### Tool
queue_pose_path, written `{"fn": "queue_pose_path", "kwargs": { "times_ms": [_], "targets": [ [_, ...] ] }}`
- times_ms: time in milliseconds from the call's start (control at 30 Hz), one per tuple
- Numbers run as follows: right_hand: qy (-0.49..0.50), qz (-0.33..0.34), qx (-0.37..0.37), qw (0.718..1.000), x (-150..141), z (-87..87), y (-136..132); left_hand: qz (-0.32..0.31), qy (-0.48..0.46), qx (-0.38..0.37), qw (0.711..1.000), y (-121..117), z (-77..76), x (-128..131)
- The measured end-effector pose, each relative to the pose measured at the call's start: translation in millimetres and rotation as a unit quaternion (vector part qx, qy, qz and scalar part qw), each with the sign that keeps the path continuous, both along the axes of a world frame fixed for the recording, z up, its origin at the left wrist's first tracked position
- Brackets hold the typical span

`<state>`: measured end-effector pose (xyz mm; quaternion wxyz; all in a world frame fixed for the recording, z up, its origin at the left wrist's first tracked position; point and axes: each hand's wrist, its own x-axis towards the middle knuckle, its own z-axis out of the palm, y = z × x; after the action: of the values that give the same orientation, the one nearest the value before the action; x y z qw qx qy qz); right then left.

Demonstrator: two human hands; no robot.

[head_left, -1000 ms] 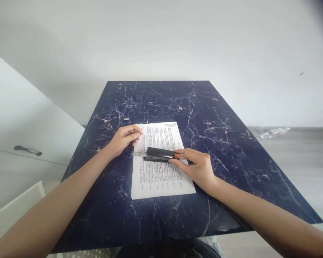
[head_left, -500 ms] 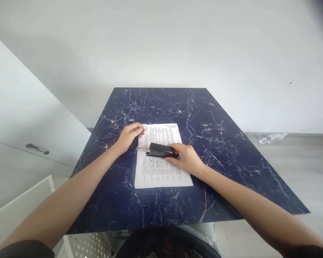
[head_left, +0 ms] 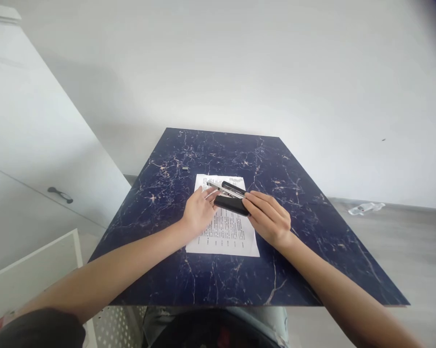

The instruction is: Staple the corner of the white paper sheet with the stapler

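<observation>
My right hand [head_left: 271,218] grips the rear end of a black stapler [head_left: 231,205] above the paper. The stapler is tilted and spread apart, with its silvery metal magazine pointing to the upper left between the two black halves. My left hand [head_left: 199,210] is open, palm turned up, its fingers stretched toward the stapler's front end; whether they touch it I cannot tell. Below lies a white sheet of printed paper [head_left: 223,242], partly covered by the hands and stapler. A small greyish strip [head_left: 185,168] lies on the table beyond the paper's left corner.
The dark blue marbled table [head_left: 297,270] stands against a pale wall. To the left is a white cabinet with a dark handle [head_left: 60,195], and a white-framed panel [head_left: 77,246] stands below it. Clear plastic packaging [head_left: 366,209] lies on the floor at right.
The stapler has been lifted off the paper, turned and spread apart in my right hand. My left hand has moved right and nearer, its fingers opening. The view has shifted slightly.
</observation>
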<state>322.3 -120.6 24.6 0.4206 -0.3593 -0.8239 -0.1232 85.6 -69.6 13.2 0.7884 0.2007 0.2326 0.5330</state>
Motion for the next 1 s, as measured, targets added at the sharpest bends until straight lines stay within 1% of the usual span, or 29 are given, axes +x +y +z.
{"fn": "queue_pose_path", "kwargs": {
  "times_ms": [67,133,200,300,400,467,500,567,633,733,800,867,1000],
  "targets": [
    [-0.051,0.012,0.006,0.999,4.1,-2.6,-2.3,-0.005,-0.026,-0.028,0.999,-0.6,-4.0,2.3],
    [-0.075,0.017,-0.006,0.997,8.4,-6.1,-3.7,0.004,-0.032,-0.04,0.999,2.7,-5.8,0.4],
    [-0.074,0.013,-0.034,0.997,12.4,-9.9,-3.9,0.01,-0.019,-0.032,0.999,7.1,-6.1,-3.1],
    [-0.056,-0.003,-0.072,0.996,13.8,-13.4,-2.5,0.001,0.007,0.0,1.0,11.5,-7.2,-6.3],
    [0.003,-0.032,-0.052,0.998,6.2,-8.5,-0.8,0.008,0.012,0.007,1.0,14.4,-10.6,-7.6],
    [0.073,-0.074,-0.03,0.994,-1.8,-0.3,0.4,0.023,0.022,0.011,0.999,19.1,-12.7,-10.8],
    [0.106,-0.098,-0.032,0.989,-5.3,4.2,1.2,0.033,0.035,0.017,0.999,22.8,-13.2,-13.8],
    [0.152,-0.136,-0.079,0.976,-9.6,11.6,3.3,0.066,0.076,0.04,0.994,32.9,-12.5,-22.5],
    [0.17,-0.149,-0.167,0.96,-10.1,14.0,6.6,0.11,0.122,0.078,0.983,43.8,-9.1,-33.2],
    [0.169,-0.123,-0.302,0.93,-8.5,8.0,12.2,0.161,0.151,0.145,0.964,52.5,1.5,-45.0],
    [0.168,-0.102,-0.361,0.912,-9.7,1.3,14.9,0.179,0.15,0.183,0.955,49.1,10.9,-45.8],
    [0.163,-0.091,-0.391,0.901,-13.2,-4.0,16.2,0.177,0.158,0.211,0.948,39.0,20.4,-40.9],
    [0.143,-0.081,-0.394,0.904,-20.0,-9.1,17.2,0.115,0.173,0.252,0.945,13.6,34.5,-25.0]
  ]
}}
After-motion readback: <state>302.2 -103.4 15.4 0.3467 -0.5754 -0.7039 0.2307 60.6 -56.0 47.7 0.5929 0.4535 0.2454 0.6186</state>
